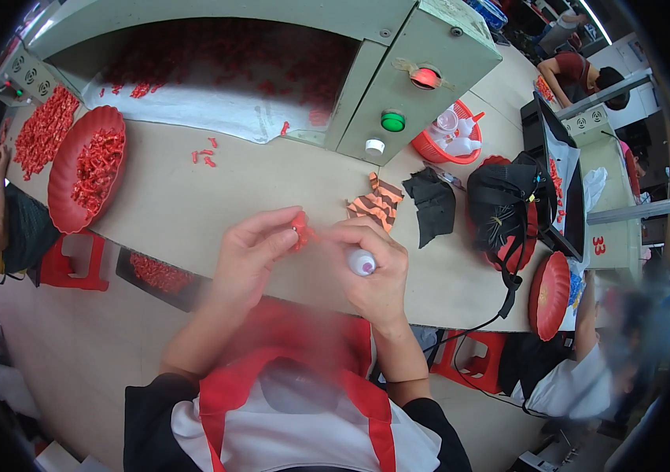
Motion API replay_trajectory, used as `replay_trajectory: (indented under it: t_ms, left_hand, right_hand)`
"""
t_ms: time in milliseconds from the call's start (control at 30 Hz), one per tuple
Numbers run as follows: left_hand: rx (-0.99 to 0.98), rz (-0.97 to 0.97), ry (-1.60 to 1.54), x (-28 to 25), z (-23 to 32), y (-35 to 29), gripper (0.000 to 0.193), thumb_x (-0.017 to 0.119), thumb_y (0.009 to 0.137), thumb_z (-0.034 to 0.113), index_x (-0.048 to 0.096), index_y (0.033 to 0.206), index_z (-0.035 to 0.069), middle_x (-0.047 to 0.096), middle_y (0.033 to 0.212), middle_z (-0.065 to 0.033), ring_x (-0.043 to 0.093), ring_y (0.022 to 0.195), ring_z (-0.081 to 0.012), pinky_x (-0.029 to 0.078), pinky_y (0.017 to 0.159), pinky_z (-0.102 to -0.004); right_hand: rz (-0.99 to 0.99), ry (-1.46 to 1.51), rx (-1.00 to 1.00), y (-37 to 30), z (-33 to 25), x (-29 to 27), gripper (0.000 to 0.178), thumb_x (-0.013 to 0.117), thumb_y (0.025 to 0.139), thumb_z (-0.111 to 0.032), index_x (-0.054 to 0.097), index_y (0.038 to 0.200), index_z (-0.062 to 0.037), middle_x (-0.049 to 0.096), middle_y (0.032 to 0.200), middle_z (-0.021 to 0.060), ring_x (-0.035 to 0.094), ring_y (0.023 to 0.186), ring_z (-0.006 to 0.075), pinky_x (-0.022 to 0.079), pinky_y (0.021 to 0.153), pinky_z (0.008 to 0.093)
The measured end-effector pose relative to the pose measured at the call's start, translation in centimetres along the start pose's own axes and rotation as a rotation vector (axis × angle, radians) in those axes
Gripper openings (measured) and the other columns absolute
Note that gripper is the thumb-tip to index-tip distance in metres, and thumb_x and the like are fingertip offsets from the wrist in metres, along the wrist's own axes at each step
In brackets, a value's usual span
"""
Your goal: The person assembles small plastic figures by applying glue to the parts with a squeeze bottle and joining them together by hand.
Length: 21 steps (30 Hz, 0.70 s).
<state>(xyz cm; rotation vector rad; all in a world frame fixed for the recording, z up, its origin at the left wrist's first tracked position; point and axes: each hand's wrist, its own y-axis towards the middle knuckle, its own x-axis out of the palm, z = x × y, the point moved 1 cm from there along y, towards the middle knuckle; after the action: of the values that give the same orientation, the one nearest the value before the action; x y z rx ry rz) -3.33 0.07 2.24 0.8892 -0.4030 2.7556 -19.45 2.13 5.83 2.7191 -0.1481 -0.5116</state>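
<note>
The left hand (248, 248) pinched a small red piece (300, 229), long axis unclear, just left of the right hand (383, 275), which gripped a white bottle-like tool (362, 262).

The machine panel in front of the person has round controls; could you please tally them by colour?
Red control: 1
Green control: 1
White control: 1
Total: 3
</note>
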Motion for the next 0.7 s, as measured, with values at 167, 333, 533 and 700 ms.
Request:
replay_trajectory:
  t_ms: [167, 333, 533, 700]
  left_hand:
    - [0.057, -0.013, 0.031, -0.16, 0.13, -0.2, 0.026, 0.056, 0.084, -0.003, 0.058, 0.11, -0.004, 0.062, 0.103, -0.0122, 0.06, 0.094, -0.0188, 0.048, 0.084, -0.0314]
    - [0.238, -0.07, 0.155, -0.29, 0.3, -0.31, 0.024, 0.055, 0.083, -0.008, 0.059, 0.106, -0.004, 0.06, 0.1, -0.012, 0.06, 0.092, -0.0188, 0.049, 0.082, -0.0304]
    - [0.375, -0.113, 0.313, -0.29, 0.18, -0.14, 0.023, 0.052, 0.083, -0.011, 0.059, 0.104, -0.004, 0.057, 0.101, -0.0129, 0.059, 0.09, -0.0196, 0.049, 0.081, -0.0309]
    - [0.413, -0.085, 0.364, 0.18, 0.37, 0.16, 0.023, 0.051, 0.083, -0.012, 0.059, 0.104, -0.005, 0.054, 0.103, -0.0134, 0.059, 0.09, -0.0201, 0.049, 0.08, -0.0306]
  right_hand:
    - [0.0, -0.074, -0.087, -0.07, -0.74, 0.46, 0.028, 0.066, 0.063, 0.009, 0.065, 0.088, -0.0025, 0.06, 0.08, 0.0061, 0.06, 0.063, 0.015, 0.047, 0.053, 0.0258]
    - [-0.026, -0.162, -0.199, -0.27, -0.95, 0.68, 0.034, 0.065, 0.056, 0.01, 0.064, 0.088, -0.0033, 0.06, 0.083, 0.0059, 0.059, 0.062, 0.0151, 0.047, 0.052, 0.0268]
    - [-0.025, -0.312, -0.403, -0.38, -0.8, 0.87, 0.03, 0.067, 0.059, 0.003, 0.065, 0.088, -0.0033, 0.06, 0.084, 0.0053, 0.058, 0.061, 0.015, 0.045, 0.049, 0.0251]
    - [0.011, -0.332, -0.462, 0.3, -0.35, 0.95, 0.028, 0.066, 0.061, 0.002, 0.065, 0.088, -0.0033, 0.061, 0.086, 0.0059, 0.058, 0.061, 0.0154, 0.045, 0.048, 0.025]
